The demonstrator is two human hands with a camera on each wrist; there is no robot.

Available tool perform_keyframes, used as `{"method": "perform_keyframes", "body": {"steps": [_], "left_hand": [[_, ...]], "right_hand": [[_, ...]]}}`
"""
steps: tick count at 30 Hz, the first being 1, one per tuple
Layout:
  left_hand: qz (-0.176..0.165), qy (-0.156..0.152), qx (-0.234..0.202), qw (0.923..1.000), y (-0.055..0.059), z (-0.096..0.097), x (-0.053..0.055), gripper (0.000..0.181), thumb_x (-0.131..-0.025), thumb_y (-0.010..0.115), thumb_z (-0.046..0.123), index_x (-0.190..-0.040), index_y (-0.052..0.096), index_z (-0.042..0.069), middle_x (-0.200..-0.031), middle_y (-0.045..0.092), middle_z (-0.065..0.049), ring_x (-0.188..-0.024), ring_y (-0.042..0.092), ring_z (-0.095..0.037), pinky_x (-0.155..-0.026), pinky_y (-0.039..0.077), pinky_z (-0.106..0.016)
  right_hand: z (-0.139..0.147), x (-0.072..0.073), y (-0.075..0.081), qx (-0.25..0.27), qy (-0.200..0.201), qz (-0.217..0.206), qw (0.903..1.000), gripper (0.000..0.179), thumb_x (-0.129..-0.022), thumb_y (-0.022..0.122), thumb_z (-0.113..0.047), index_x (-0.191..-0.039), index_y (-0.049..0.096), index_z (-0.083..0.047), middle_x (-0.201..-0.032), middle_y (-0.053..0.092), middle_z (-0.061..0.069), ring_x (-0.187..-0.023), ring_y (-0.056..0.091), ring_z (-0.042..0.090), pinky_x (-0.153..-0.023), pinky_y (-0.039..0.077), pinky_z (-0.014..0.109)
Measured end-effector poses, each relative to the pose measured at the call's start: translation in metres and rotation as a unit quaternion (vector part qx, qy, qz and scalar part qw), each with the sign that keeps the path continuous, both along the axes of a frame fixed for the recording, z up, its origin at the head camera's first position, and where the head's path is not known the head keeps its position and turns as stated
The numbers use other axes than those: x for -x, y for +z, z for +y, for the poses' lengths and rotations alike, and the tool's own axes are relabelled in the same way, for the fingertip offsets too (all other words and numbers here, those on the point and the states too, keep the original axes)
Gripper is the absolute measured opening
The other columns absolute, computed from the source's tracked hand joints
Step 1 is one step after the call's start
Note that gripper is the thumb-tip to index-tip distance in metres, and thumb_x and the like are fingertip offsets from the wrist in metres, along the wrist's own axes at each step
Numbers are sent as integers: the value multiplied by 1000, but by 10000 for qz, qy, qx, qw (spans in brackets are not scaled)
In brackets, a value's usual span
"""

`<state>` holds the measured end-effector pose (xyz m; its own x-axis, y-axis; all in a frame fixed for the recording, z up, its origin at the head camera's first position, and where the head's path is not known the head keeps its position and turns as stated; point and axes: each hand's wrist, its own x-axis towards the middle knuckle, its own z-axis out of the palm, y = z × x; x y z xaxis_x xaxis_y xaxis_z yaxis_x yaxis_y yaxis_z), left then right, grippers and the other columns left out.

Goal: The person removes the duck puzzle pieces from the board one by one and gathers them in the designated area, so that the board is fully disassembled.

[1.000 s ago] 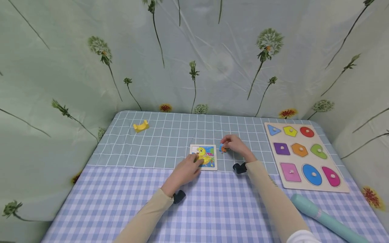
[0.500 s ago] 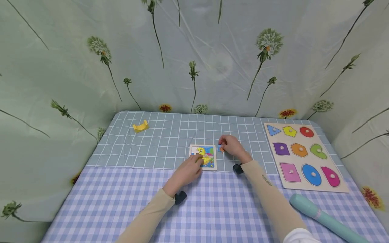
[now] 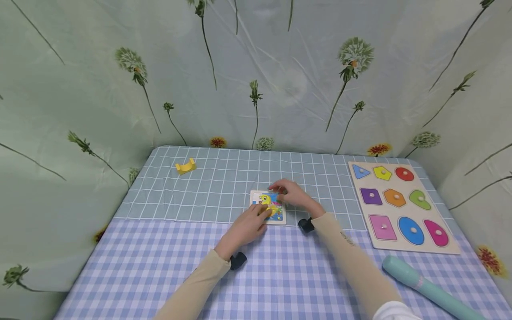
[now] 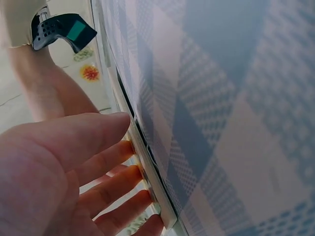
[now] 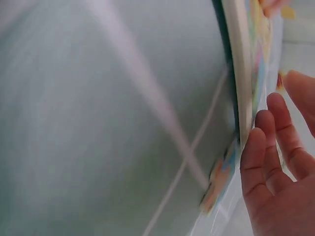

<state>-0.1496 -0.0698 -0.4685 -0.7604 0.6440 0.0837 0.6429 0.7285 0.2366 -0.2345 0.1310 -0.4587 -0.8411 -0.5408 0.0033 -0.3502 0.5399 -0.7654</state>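
Note:
A small duck jigsaw puzzle [image 3: 284, 218] in a pale wooden tray lies near the middle of the table. My left hand [image 3: 246, 224] rests its outstretched fingertips on the picture; the left wrist view shows these fingers [image 4: 115, 179] spread along the tray's face. Over the tray's upper right corner is my right hand [image 3: 295, 195]. Its fingers [image 5: 253, 155] look nearly straight in the right wrist view, close to the tray's edge, with nothing seen between them. A loose puzzle piece [image 5: 219, 179] lies on the cloth beside the tray, hidden under the right hand in the head view.
A wooden shape-peg board [image 3: 404, 209] with several coloured knobbed shapes lies at the right. Below it is a teal stick-shaped object [image 3: 428, 284]. A yellow curved block [image 3: 186, 166] sits at the far left. A flowered curtain [image 3: 256, 71] hangs behind the table.
My right hand has moved left, from the loose piece beside the tray to above the tray's right part, no longer pinching the piece. The left hand has stayed on the puzzle.

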Motion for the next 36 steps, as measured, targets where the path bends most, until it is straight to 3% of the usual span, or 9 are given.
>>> {"method": "perform_keyframes", "body": {"steps": [6, 10, 13, 18, 22, 26, 30, 34, 36], "left_hand": [[32, -19, 133, 9999, 1, 1, 0, 43, -93, 61, 16, -133, 55, 2, -131, 50, -14, -121, 46, -28, -100, 41, -38], [94, -10, 130, 9999, 2, 1, 0, 42, -93, 62, 17, -132, 56, 2, -130, 51, -15, -120, 47, -29, -99, 41, -39], [108, -1, 100, 9999, 2, 2, 0, 41, -93, 63, 17, -131, 57, 2, -130, 51, -16, -119, 47, -30, -99, 41, -40], [79, 57, 65, 9999, 3, 3, -1, 40, -92, 63, 15, -129, 58, 1, -127, 52, -16, -117, 48, -29, -98, 42, -39], [63, 91, 132, 9999, 4, 3, -1, 40, -92, 63, 16, -129, 58, 1, -128, 52, -17, -118, 48, -30, -99, 41, -40], [1, 101, 154, 9998, 4, 4, -1, 41, -92, 63, 17, -129, 58, 0, -129, 51, -18, -120, 47, -31, -100, 40, -40], [-78, 110, 127, 9998, 4, 5, -1, 40, -93, 63, 16, -129, 58, 0, -129, 51, -19, -119, 47, -31, -100, 41, -41], [-196, 165, 120, 9996, 5, 6, 0, 40, -93, 61, 15, -130, 57, 1, -133, 50, -19, -124, 45, -34, -102, 39, -42], [-268, 211, 105, 9994, 5, 6, -1, 40, -93, 61, 15, -131, 57, 1, -134, 49, -20, -126, 44, -35, -103, 37, -43]], "right_hand": [[-15, -2, -1, -684, 515, 544, 9948, 42, -81, 58, 8, -120, 67, -4, -111, 54, 16, -100, 48, 29, -82, 41, 40], [-20, -3, 0, -1072, 616, 767, 9894, 42, -82, 58, 7, -120, 68, -9, -117, 51, 17, -105, 45, 32, -86, 38, 44], [-22, -5, -1, -1116, 543, 708, 9897, 41, -83, 59, 8, -120, 68, -10, -119, 48, 18, -107, 43, 33, -89, 37, 46], [-24, -6, -2, -915, 402, 524, 9936, 42, -82, 57, 11, -117, 67, -11, -116, 49, 16, -105, 46, 32, -90, 39, 45], [-26, -5, -2, -582, 247, 331, 9974, 45, -82, 55, 12, -121, 63, -8, -106, 53, 12, -88, 51, 25, -78, 44, 37], [-29, -3, -2, -327, -99, 86, 9994, 32, -87, 55, 7, -116, 63, -3, -99, 58, 9, -76, 51, 18, -70, 44, 30], [-28, -2, -2, -204, -348, 79, 9992, 17, -88, 59, 3, -102, 66, -1, -89, 62, 7, -76, 53, 17, -70, 45, 29], [-19, -2, 1, 318, -735, -92, 9967, 18, -86, 61, 4, -103, 64, 0, -88, 60, 9, -78, 54, 20, -69, 45, 31], [-10, -1, 4, 607, -997, -318, 9927, 19, -87, 59, 4, -105, 61, 0, -88, 58, 11, -74, 53, 23, -61, 44, 31]]}}
